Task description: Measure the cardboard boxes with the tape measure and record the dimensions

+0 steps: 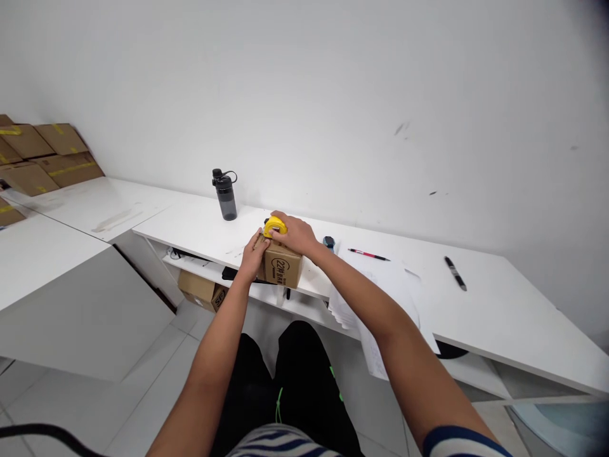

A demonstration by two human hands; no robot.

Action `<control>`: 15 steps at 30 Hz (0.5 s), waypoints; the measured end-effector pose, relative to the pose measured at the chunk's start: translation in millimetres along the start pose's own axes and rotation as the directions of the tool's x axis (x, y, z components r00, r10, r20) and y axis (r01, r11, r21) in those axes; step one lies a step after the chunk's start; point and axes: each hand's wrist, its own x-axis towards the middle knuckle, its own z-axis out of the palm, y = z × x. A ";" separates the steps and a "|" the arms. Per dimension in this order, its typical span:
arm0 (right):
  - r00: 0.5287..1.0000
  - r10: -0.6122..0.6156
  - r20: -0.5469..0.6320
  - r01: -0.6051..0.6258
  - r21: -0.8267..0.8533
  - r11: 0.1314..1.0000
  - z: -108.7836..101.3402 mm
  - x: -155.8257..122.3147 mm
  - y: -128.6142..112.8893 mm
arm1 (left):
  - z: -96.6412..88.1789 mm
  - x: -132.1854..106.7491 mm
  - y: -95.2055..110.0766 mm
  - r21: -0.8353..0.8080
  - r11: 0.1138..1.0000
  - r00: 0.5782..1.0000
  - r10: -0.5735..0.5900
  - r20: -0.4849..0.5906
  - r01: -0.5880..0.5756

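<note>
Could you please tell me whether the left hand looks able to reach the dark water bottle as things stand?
Probably yes: the water bottle stands upright a little beyond the left hand, and nothing visible stands between them. The hand would likely have to leave the cardboard box first, though.

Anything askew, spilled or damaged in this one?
Loose papers droop askew over the front edge of the white desk. Dark marks spot the wall, and a smudge streaks the tabletop at left. The small box shows no clear damage.
</note>
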 end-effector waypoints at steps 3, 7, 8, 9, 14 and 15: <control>0.999 0.046 -0.001 -0.046 0.003 0.999 -16.1 -15.1 15.5 | -1.1 1.9 -2.6 0.024 0.999 0.999 0.028 0.023 -0.028; 0.995 0.094 -0.031 -0.092 0.034 0.995 -38.7 -41.5 40.6 | -1.4 2.3 -2.0 0.026 0.999 0.999 0.029 0.037 -0.030; 0.994 0.100 -0.038 -0.098 0.036 0.994 -42.8 -47.0 45.6 | -1.2 2.3 -1.4 0.026 0.999 0.999 0.030 0.042 -0.031; 0.993 0.105 -0.044 -0.104 0.034 0.994 -46.1 -51.6 49.5 | -1.0 2.3 -1.0 0.024 0.999 0.998 0.032 0.046 -0.033; 0.989 0.135 -0.051 -0.135 0.000 0.991 -53.0 -61.4 53.2 | -0.9 2.5 -0.1 0.014 1.000 0.999 0.009 0.044 -0.010; 0.989 0.136 -0.051 -0.136 -0.004 0.991 -53.4 -61.9 52.4 | -1.0 2.3 0.2 0.011 1.000 0.999 0.002 0.045 -0.002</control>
